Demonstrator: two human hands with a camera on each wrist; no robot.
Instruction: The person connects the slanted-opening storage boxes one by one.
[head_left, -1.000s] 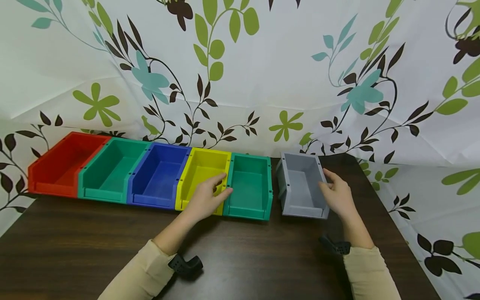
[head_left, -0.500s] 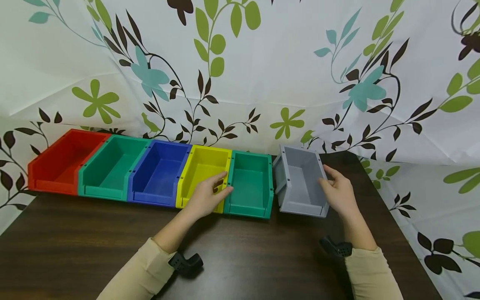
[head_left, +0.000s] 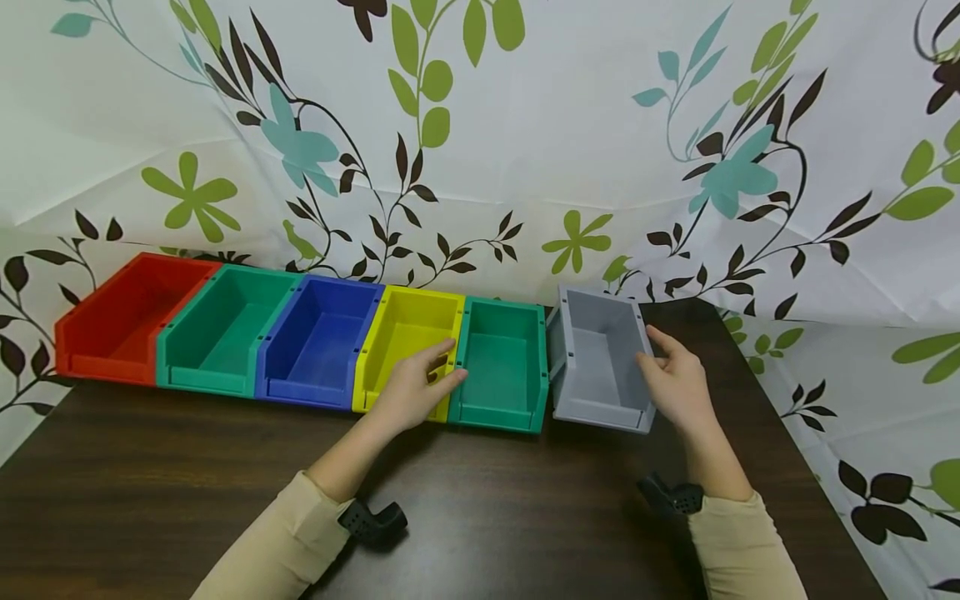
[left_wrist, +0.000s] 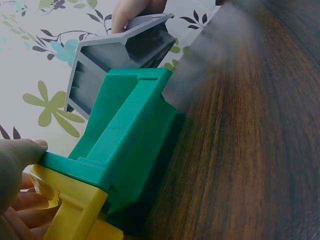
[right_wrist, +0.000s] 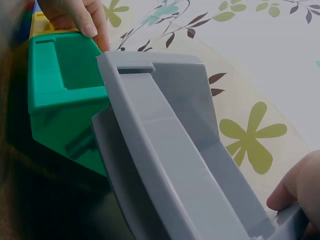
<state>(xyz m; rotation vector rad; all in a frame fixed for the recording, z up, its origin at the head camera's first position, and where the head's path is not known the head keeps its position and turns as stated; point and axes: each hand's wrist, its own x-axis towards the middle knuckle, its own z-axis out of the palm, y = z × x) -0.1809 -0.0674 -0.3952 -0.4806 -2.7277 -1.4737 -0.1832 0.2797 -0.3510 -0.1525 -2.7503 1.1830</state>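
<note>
My left hand (head_left: 415, 387) pinches the adjoining walls of the yellow storage bin (head_left: 416, 312) and the green bin (head_left: 501, 358) at the right end of a joined row. In the left wrist view its thumb lies at the green rim while the fingers are on the yellow side. My right hand (head_left: 675, 379) grips the right wall of a grey bin (head_left: 600, 358), thumb inside and fingers outside. The grey bin is tilted, its left side close to the green bin's right wall. In the right wrist view, the grey bin (right_wrist: 160, 130) overlaps that green wall (right_wrist: 60, 125).
To the left, the row continues with a blue bin (head_left: 322, 333), another green bin (head_left: 228, 333) and a red bin (head_left: 135, 321). All stand on a dark wooden table (head_left: 487, 508). A white leaf-patterned cloth (head_left: 480, 150) hangs behind.
The right hand has raised and tilted the grey bin and brought it left, closer to the green bin. The left hand keeps its hold on the row.
</note>
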